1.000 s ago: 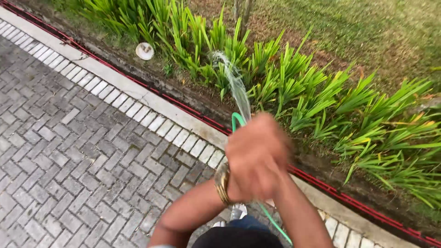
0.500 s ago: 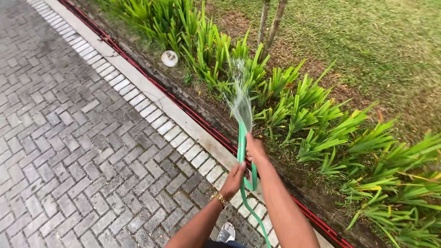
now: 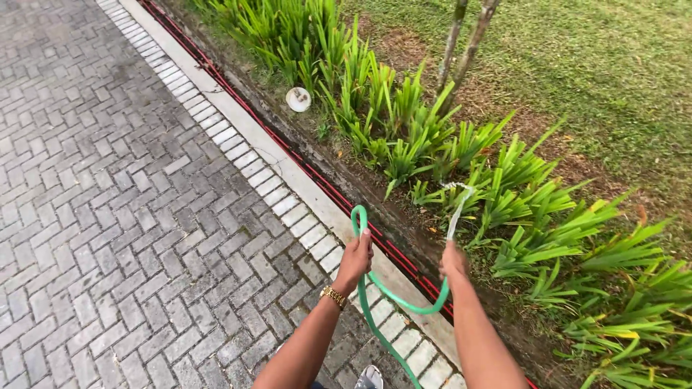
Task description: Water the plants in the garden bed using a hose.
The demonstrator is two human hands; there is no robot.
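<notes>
The left hand (image 3: 356,257), with a gold-coloured watch at its wrist, is closed around a thin, bright green, flexible garden hose (image 3: 395,297), gripping it just below a tight upward loop that arches over the fingers. The right hand (image 3: 453,261) is wrapped shut around the hose's outlet end, where a thin, pale stream of water (image 3: 456,209) leaves upward and away from it toward the strap-leaved green plants (image 3: 461,151) beyond. Between the two hands the hose sags in a shallow curve; from below the left hand it trails down toward the person's feet, beside a grey shoe (image 3: 370,377).

Judging by that sag and the loop, the hose is soft and light, bending freely under its own weight, yet springy enough to kink where folded hard. Wet rubbery plastic is likely slippery, so a full wrap of the fingers suits it better than a pinch. The sensible holds seem to be the ones shown: one close behind the outlet to aim, the other further back to manage slack and keep the loop from folding flat.

Under and left of the left hand lies grey herringbone brick paving (image 3: 130,216); between the hands and beyond them run a pale stone kerb (image 3: 288,173) and a red edging strip (image 3: 317,181). A round white cap (image 3: 298,99) sits in the soil well beyond the left hand.
</notes>
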